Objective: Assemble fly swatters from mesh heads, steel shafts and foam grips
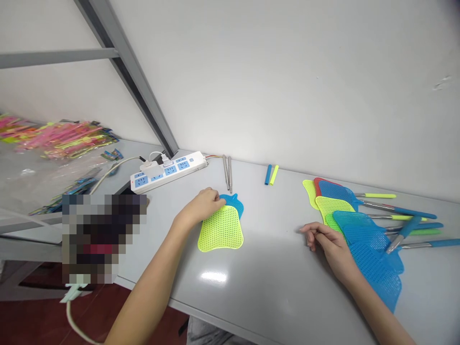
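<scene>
My left hand (205, 205) has its fingers closed at the top edge of a yellow fly swatter head (221, 232); the exact grip is partly hidden. This head overlaps a blue fly swatter head (235, 203), whose short neck points to the wall. Loosely curled, with fingers a little apart and nothing in them, my right hand (327, 242) is beside a pile of fly swatters. In the pile, a blue swatter head (373, 261) lies nearest me, with yellow, red and green heads behind. Metal rods (230, 172) and two short sleeves, blue (268, 174) and yellow (274, 175), lie near the wall.
A white power strip (168, 172) with plugs and cords sits at the table's back left. Beyond a grey metal frame (134, 72), bagged colourful items (72, 136) are heaped. A pixelated patch covers something at the left edge. Swatter handles (413, 211) stick out right.
</scene>
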### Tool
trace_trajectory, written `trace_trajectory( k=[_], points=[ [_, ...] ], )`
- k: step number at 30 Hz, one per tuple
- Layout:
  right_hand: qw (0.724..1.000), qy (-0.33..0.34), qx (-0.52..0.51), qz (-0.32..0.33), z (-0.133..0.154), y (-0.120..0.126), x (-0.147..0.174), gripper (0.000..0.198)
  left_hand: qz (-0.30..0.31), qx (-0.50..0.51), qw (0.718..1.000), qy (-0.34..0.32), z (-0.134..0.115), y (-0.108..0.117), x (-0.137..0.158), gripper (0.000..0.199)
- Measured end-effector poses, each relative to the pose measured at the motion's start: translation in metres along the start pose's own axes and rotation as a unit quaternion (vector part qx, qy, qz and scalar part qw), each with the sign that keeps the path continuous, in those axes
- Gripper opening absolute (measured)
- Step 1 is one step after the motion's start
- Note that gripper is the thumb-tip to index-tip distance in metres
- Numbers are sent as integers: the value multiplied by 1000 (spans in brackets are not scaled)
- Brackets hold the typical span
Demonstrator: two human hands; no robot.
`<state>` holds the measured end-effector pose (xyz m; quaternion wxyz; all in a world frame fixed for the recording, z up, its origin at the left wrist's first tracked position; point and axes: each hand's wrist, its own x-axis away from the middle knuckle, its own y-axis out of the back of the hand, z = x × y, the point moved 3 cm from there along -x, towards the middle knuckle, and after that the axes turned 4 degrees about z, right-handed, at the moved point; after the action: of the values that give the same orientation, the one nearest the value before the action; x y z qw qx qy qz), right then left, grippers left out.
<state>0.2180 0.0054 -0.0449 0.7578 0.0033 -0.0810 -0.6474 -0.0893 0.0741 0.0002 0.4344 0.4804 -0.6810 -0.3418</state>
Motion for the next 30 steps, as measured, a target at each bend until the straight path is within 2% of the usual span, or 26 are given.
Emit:
trace_trajectory(
  k=[30],
  points=[
    [999,7,43,-2,3,-1,1,22,-7,-22,998,-50,-20,-14,0,25]
  ],
)
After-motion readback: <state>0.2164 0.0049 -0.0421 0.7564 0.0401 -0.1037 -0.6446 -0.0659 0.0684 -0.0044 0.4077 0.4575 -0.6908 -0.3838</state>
